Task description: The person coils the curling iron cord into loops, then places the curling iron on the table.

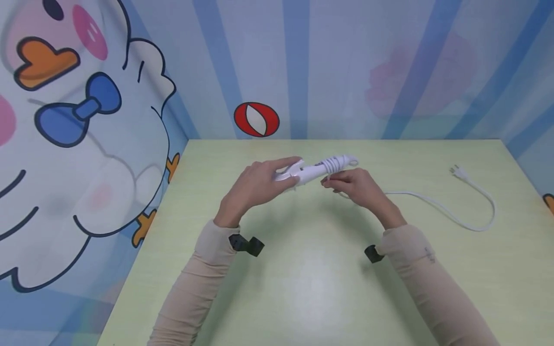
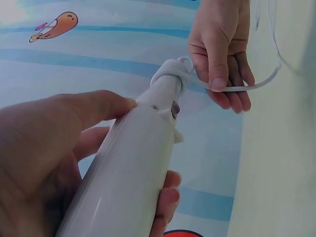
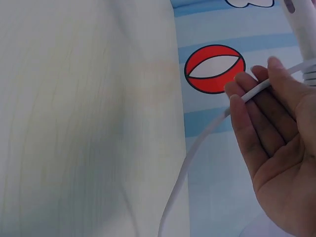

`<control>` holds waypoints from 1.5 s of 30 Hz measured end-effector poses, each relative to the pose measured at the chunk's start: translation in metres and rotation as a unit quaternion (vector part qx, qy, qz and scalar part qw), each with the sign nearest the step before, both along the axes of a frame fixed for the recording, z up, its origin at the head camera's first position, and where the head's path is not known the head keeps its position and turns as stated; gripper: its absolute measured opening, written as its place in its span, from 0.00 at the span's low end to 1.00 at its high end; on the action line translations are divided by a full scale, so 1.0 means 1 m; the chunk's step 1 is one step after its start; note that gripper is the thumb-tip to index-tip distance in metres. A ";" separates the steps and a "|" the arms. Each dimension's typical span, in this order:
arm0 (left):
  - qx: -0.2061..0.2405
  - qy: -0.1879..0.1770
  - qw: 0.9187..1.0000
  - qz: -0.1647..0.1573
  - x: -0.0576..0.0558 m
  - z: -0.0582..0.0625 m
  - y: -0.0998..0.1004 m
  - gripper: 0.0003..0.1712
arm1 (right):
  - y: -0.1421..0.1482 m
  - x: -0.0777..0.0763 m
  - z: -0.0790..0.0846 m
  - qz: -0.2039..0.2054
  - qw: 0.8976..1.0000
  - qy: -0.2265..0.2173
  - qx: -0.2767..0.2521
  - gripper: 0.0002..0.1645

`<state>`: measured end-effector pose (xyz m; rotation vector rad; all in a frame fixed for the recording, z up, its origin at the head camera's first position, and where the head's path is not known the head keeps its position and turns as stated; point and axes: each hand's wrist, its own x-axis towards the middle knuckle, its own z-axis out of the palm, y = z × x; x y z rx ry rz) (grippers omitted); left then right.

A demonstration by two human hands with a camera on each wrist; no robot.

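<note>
White handheld appliance (image 1: pixel 311 174) is up off the tabletop (image 1: pixel 311 278), about 12 o'clock from its middle, narrow end aimed between 2 and 3 o'clock, with several turns of white cord (image 3: pixel 193 148) wound round that end. Left hand (image 1: pixel 262 183) wraps thumb and fingers round the appliance body, while the right hand (image 1: pixel 354 185), at about 3 o'clock from it, pinches the cord between thumb and fingers (fingers only slightly bent). Loose cord runs over the tabletop toward 3 o'clock, curving back to a plug (image 1: pixel 460 172) near 2 o'clock.
</note>
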<state>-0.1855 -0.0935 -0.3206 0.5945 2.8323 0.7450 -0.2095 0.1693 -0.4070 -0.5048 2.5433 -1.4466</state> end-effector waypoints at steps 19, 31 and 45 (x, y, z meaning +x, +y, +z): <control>0.055 -0.084 0.989 -0.106 0.006 0.013 -0.014 0.28 | 0.018 0.000 0.012 0.051 0.991 0.113 0.051 0.12; -0.021 -0.098 0.984 -0.150 0.011 0.021 -0.006 0.28 | 0.015 -0.007 0.043 0.083 0.971 0.120 0.188 0.12; -0.145 -0.078 0.982 -0.095 0.016 0.015 0.015 0.29 | -0.003 0.002 0.066 0.089 0.935 0.228 0.256 0.07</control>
